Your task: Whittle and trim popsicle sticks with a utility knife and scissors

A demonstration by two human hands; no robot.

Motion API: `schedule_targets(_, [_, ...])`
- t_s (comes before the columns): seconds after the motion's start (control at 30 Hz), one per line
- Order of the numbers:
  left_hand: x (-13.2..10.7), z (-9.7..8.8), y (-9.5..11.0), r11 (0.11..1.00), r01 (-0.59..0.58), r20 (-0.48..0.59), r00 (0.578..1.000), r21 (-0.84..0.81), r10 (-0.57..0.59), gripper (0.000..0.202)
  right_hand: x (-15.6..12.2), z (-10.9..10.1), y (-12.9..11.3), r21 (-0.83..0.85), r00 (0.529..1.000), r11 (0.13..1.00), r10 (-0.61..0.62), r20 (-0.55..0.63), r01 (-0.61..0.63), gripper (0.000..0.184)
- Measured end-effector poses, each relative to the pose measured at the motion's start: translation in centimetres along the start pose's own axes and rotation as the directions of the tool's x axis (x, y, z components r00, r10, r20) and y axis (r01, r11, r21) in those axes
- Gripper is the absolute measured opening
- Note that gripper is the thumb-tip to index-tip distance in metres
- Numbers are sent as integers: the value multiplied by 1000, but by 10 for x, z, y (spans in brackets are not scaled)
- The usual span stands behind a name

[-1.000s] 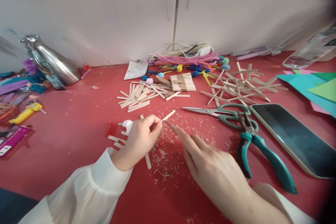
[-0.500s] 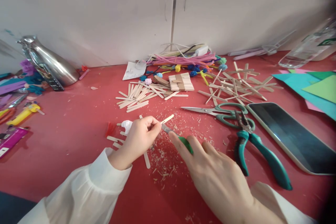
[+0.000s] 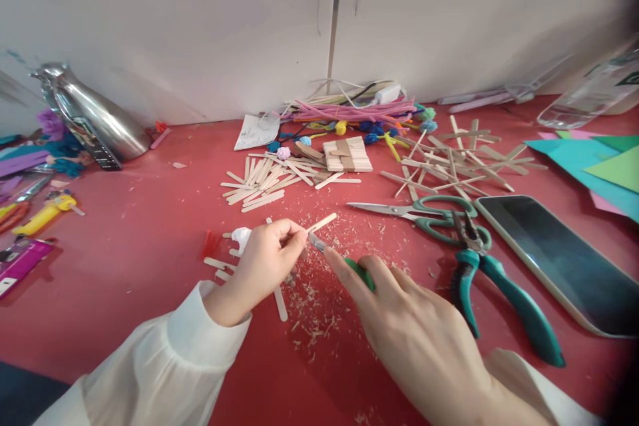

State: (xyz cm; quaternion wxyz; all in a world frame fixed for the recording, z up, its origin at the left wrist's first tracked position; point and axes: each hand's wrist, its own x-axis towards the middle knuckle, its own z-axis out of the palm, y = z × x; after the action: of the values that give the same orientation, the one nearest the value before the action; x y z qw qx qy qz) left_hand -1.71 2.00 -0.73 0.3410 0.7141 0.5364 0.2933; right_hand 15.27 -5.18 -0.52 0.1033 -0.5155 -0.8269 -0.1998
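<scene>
Pinched the thin wooden stick (image 3: 324, 221) between the thumb and fingers of the left hand (image 3: 267, 263), closed tight on its near end, with the far end jutting out above the red tabletop (image 3: 164, 213). Clasped the knife (image 3: 317, 243) in the right hand (image 3: 399, 313), fingers curled around its green handle (image 3: 362, 273) and index finger stretched toward the blade, with the tip close under the stick; could not confirm contact. Judged a good deal of paring done, from the shavings (image 3: 314, 309) strewn below and around the hands, but took the held stick for unfinished. Saw loose sticks (image 3: 269, 176) and a banded bundle (image 3: 348, 154) lying farther off; could not tell how many to count as work left. Lost the stick's near end inside the left hand, most of the handle under the right, and part of a white lump (image 3: 241, 238) behind the left wrist. Found the bottle (image 3: 582, 103) and the phone (image 3: 554, 259) cut off at the right edge.
</scene>
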Motion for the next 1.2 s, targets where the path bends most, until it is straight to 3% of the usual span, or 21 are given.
schedule_targets(0.3, [-1, 1, 1, 996, -34, 13, 999, 84, 33, 22, 2, 0, 2, -72, 996, 997, 2, 93, 4, 71])
schedule_targets(0.63, [-2, 0, 3, 995, -17, 3, 1000, 97, 17, 22, 2, 2, 2, 5, 1000, 1000, -10, -12, 11, 69])
schedule_targets(0.87, [-1, 1, 0, 995, -23, 17, 1000, 95, 21, 22, 0, 3, 4, -22, 1000, 1000, 5, 27, -5, 70])
schedule_targets(1.0, [1, -1, 2, 997, -3, -22, 1000, 80, 5, 21, 1, 10, 9, 137, 995, 987, 76, 67, -85, 59])
schedule_targets(1.13, [2, -3, 3, 999, 30, -54, 998, 35, -28, 23, 7, 16, 16, 430, 973, 875, 165, 163, -221, 48])
schedule_targets(1.2, [3, -4, 2, 999, 35, -57, 998, 5, -34, 23, 8, 16, 18, 486, 971, 844, 162, 174, -228, 49])
